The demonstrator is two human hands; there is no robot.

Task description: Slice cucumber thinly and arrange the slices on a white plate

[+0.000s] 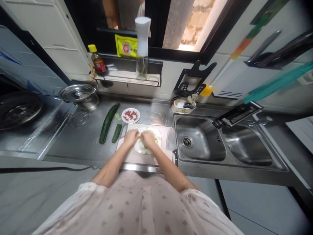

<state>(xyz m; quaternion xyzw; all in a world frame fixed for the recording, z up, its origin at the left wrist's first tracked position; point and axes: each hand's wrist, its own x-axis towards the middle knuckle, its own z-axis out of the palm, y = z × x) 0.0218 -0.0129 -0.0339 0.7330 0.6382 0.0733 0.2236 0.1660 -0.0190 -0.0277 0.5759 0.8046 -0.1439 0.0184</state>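
Observation:
Both my hands are over a white plate [158,148], which lies on a pale cutting board [132,158]. My left hand [131,137] is closed in a pinch at the plate's left side. Close beside it, my right hand [148,138] is pinched too, above the middle of the plate. A bit of pale green cucumber slice shows between their fingertips; the fingers partly hide it. More cucumber slices [144,150] lie around the plate. Along the board's right edge rests a knife with a black handle [175,157].
Left of the board are a whole cucumber [107,125], a cut cucumber piece [116,133] and a few slices [117,116]. Behind stands a small plate of red bits [131,115]. A double sink [200,138] is at right, a lidded steel pot [81,96] at left.

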